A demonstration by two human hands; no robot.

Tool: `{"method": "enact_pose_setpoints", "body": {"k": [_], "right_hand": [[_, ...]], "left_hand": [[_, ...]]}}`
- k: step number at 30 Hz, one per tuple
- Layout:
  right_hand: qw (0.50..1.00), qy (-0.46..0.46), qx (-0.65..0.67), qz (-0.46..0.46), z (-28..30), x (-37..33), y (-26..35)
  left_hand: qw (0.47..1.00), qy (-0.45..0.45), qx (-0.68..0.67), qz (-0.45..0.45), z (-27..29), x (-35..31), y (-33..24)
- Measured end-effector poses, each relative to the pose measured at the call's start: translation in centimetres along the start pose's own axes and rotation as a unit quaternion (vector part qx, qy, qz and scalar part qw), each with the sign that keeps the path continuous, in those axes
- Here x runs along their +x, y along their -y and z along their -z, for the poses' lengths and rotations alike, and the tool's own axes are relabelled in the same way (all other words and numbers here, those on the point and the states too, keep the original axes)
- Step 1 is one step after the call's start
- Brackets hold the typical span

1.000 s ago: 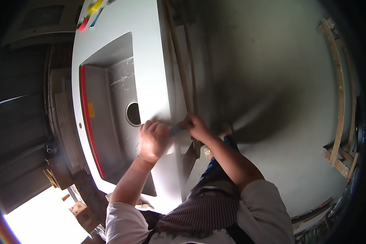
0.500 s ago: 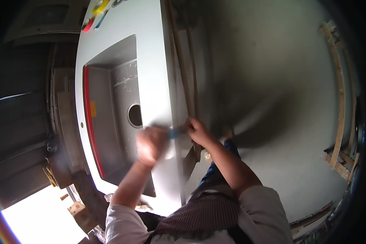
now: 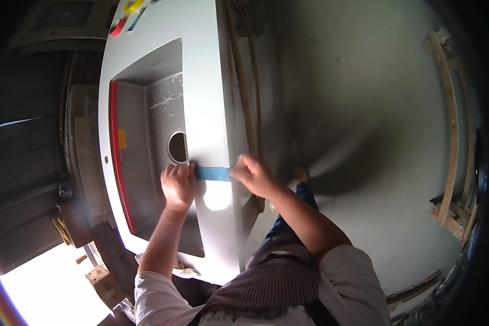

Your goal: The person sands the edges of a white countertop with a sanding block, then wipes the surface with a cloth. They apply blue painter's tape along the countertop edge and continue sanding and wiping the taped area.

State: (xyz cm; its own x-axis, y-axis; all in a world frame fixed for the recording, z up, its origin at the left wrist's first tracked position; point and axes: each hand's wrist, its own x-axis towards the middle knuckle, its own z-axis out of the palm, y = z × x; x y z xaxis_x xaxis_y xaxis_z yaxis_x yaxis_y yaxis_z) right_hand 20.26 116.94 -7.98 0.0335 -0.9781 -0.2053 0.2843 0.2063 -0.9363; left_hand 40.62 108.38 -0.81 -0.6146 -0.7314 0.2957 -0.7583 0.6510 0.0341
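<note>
A short blue strip, flat like a piece of tape, stretches across the white rim of a countertop with a grey sink basin set in it. My left hand pinches the strip's left end at the basin's inner edge, its fingers curled. At the countertop's outer right edge, my right hand holds the other end between closed fingers. Whether the strip's underside touches the rim, I cannot tell. Just beyond my left hand is the round drain hole.
Red tape lines the basin's left edge, and a yellow patch sits on its wall. Tape rolls, one yellow and one red, lie at the far end. Wooden frame pieces stand at the right.
My left hand has moved left to the basin edge, and my right hand slightly left and down. The blue strip, blurred between the hands before, now shows spread across the rim.
</note>
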Motion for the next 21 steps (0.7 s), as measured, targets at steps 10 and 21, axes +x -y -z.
{"method": "enact_pose_setpoints", "body": {"k": [10, 21], "right_hand": [[0.999, -0.027, -0.033, -0.018, -0.5, -1.2, -2.2], [0.989, -0.075, -0.125, -0.024, 0.5, -2.6, -9.7]], "left_hand": [[0.997, 0.063, 0.026, -0.037, 0.6, -2.0, -1.3], [0.992, 0.024, -0.077, -0.099, -0.5, -2.3, -6.9]]}}
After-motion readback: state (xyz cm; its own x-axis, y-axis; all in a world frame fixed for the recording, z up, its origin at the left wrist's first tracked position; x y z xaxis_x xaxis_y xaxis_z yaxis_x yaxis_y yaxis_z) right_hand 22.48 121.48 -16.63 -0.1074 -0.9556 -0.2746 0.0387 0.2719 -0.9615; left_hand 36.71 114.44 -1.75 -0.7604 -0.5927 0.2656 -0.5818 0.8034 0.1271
